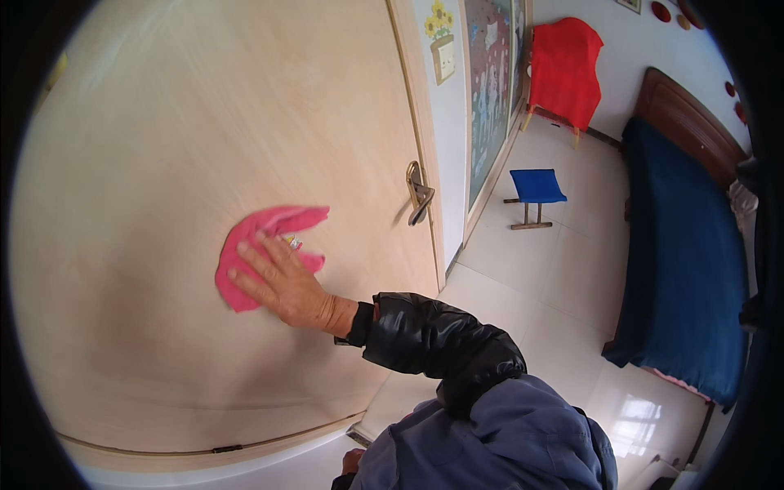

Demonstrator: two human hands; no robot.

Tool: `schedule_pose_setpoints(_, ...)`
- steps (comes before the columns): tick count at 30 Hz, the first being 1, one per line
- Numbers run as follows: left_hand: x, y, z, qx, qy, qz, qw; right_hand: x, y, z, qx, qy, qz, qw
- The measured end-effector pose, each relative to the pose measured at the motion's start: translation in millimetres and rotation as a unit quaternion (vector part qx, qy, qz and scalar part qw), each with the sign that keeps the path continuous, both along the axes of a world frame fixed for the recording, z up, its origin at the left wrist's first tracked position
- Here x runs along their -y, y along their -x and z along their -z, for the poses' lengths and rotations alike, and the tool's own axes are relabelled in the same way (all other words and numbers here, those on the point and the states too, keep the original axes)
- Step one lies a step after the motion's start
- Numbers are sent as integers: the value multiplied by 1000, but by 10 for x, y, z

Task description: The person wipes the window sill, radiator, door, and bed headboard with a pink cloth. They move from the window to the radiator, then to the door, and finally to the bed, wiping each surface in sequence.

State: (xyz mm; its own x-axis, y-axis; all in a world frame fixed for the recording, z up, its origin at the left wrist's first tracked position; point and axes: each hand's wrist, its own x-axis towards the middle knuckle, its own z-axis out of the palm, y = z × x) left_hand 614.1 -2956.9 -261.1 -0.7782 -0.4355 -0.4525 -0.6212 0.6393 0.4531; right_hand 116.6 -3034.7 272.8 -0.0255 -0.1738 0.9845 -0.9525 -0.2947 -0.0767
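My right hand [283, 285] lies with fingers spread on a pink cloth [229, 278], pressing it against a pale wooden door [153, 153]. The cloth is folded and curves round beyond the fingertips, and a small coloured patch shows beside the hand. To the right of the cloth, the metal door handle [421, 195] sits near the door's edge. Only a small part of my left hand [352, 460] shows low in the view, beside my blue-grey garment; its fingers and anything in them are hidden.
A small folding stool with a blue seat [539, 185] stands on the tiled floor [520, 294]. Behind it is a red cloth-covered object [565, 70]. A bed with a dark blue cover [680, 263] is at the right. A wall switch [444, 60] is beside the door frame.
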Motion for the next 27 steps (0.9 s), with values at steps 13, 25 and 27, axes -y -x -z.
schedule_pose_setpoints(13,-610,43,-770,110,-15,-93,989,-227,2090,-738,86,52,46,994)
schedule_pose_setpoints(25,-844,417,-891,133,152,124,971,-450,740,1271,143,-103,-2,984)
schedule_pose_setpoints(27,-859,435,-954,76,95,40,992,-490,561,1366,112,-145,-25,983)
